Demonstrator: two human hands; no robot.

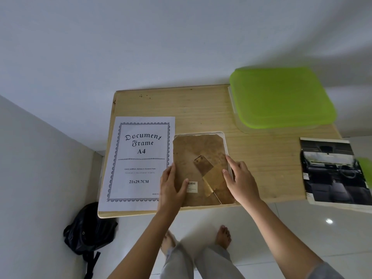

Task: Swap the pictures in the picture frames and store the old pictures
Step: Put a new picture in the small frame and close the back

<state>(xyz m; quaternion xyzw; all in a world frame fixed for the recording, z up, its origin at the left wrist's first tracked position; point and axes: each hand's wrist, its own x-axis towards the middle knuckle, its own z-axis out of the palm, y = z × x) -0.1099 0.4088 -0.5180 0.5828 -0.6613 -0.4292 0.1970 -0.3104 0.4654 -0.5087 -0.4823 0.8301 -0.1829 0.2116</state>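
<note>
Head view: picture frame (pixel 225 137) lies face down near the front edge of the wooden table (pixel 201 109), white rim showing round a brown backing board (pixel 193 150). Folding stand (pixel 209 176) sits on the board, angled toward the near right corner, with a barcode sticker (pixel 192 187) just left of it. Left hand (pixel 172 188) lies flat on the frame's left side, fingers straight along the left edge, thumb on the board beside the sticker; grip slack, nothing pinched. Right hand (pixel 241 180) is at the frame's right edge, forefinger straight along the rim, thumb tip on the board by the stand. Its other fingers are hidden, so cannot tell whether this grip closes round the edge. White "Document Frame A4" sheet (pixel 138 164) lies flat just left of the frame, touching its left edge. Clear box with green lid (pixel 281 97) stands at the far right corner. Car-interior photo (pixel 334 174) lies at the right end, near part past the table's edge. Black bag (pixel 90 228) sits on the floor at left. Bare feet (pixel 223 236) stand on the floor below the table's front edge.
</note>
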